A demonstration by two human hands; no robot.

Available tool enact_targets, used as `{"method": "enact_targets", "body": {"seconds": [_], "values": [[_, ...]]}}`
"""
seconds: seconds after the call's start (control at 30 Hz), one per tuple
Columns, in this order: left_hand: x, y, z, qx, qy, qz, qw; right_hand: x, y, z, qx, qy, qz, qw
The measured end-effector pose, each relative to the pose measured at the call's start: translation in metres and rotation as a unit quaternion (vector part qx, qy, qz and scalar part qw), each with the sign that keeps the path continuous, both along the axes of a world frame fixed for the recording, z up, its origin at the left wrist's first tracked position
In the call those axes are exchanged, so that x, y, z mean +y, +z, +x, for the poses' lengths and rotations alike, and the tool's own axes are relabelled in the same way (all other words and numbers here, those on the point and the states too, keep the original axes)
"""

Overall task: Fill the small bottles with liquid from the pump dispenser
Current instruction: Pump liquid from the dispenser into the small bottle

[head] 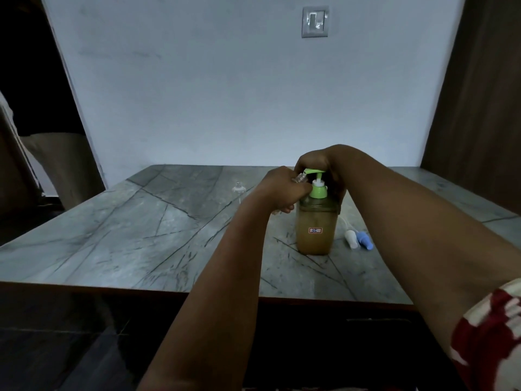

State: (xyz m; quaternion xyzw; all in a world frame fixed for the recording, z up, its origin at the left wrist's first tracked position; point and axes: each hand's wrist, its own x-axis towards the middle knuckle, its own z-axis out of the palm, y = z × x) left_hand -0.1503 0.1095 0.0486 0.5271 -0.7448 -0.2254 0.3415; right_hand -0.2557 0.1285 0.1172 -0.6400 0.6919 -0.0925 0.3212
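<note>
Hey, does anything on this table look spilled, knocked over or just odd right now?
No spill shows. Two small caps, a white cap and a blue cap, lie on their sides on the table right of the pump dispenser. A clear small bottle stands uncapped farther back.

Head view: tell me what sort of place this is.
Probably a room in a home, not a workshop. A marble-patterned table stands against a plain painted wall with a household light switch, dark wooden panelling at the right. The hands work at a pump dispenser.
</note>
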Motion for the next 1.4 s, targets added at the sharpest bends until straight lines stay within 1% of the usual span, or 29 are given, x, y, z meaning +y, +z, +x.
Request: {"method": "enact_targets", "body": {"seconds": [0.17, 0.27, 0.37, 0.47, 0.57, 0.7, 0.83, 0.93, 1.03, 1.13, 1.17, 1.33, 1.4], "values": [[0.0, 0.0, -0.002, 0.007, 0.001, -0.002, 1.0, 0.001, -0.005, -0.001, 0.039, 0.012, -0.029, 0.999], [0.0, -0.002, 0.0, 0.003, 0.003, 0.0, 1.0, 0.0, -0.006, -0.003, 0.03, -0.008, -0.033, 0.999], [-0.002, -0.002, 0.002, 0.004, 0.003, 0.009, 1.0, -0.003, 0.0, -0.006, -0.001, -0.015, 0.011, 1.0], [-0.001, 0.0, 0.001, 0.003, 0.003, 0.013, 1.0, -0.001, 0.009, -0.007, -0.003, -0.015, 0.061, 0.998], [0.001, -0.001, 0.002, 0.003, 0.001, 0.008, 1.0, 0.005, 0.008, 0.001, 0.019, 0.009, 0.025, 0.999], [0.002, 0.0, 0.002, 0.002, 0.001, 0.005, 1.0, 0.005, -0.002, 0.005, 0.023, 0.006, -0.021, 0.999], [0.001, -0.001, 0.001, 0.006, 0.002, 0.003, 1.0, 0.007, -0.002, -0.001, 0.04, 0.021, -0.052, 0.998], [0.0, -0.002, 0.001, 0.006, 0.0, 0.001, 1.0, 0.006, -0.005, -0.001, 0.05, 0.011, -0.058, 0.997], [0.001, 0.0, 0.001, -0.001, -0.006, 0.0, 1.0, 0.003, -0.004, -0.003, 0.026, 0.009, -0.039, 0.999], [0.002, 0.001, 0.002, -0.001, -0.009, 0.002, 1.0, 0.002, 0.004, -0.006, 0.0, -0.011, 0.024, 1.0], [0.002, 0.001, 0.002, -0.001, -0.008, 0.003, 1.0, 0.003, 0.007, -0.006, 0.001, -0.015, 0.03, 0.999], [0.0, 0.0, 0.002, -0.001, -0.008, 0.0, 1.0, 0.007, 0.005, 0.001, -0.031, -0.036, -0.009, 0.999], [0.0, 0.0, 0.001, 0.001, -0.005, 0.001, 1.0, 0.008, 0.001, 0.0, -0.024, -0.038, -0.014, 0.999]]}}
